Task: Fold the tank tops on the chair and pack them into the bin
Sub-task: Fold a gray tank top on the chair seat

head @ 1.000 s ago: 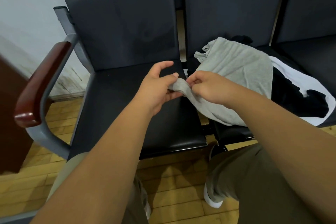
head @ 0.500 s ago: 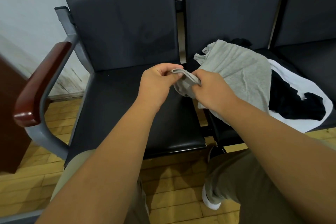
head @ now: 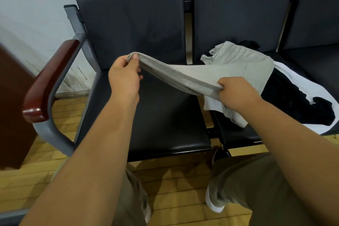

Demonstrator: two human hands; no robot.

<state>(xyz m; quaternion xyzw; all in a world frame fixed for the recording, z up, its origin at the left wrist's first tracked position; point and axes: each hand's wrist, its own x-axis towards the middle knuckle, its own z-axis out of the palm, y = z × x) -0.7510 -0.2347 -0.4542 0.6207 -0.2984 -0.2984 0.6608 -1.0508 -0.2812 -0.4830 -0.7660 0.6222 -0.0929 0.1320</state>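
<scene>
Here the thumb and fingers [head: 135,57] of the left hand [head: 123,77] pinch one end of the grey tank top [head: 236,64] at its hem. The right hand [head: 236,92] curls tight round the other end. The hem runs taut between them above the chair seat [head: 165,115]. The rest drapes over a black garment [head: 286,97] and a white garment [head: 297,80] on the next seat [head: 238,134].

- The left hand [head: 124,77] pinches one end of the tank top [head: 238,64] above the left seat's [head: 165,119] back edge.
- The right hand [head: 236,93] grips it above the right seat's [head: 236,134] left edge.
- The rest of it drapes over the pile of tops [head: 297,101] on that seat.
- An armrest [head: 49,80] stands left of the left seat.
</scene>
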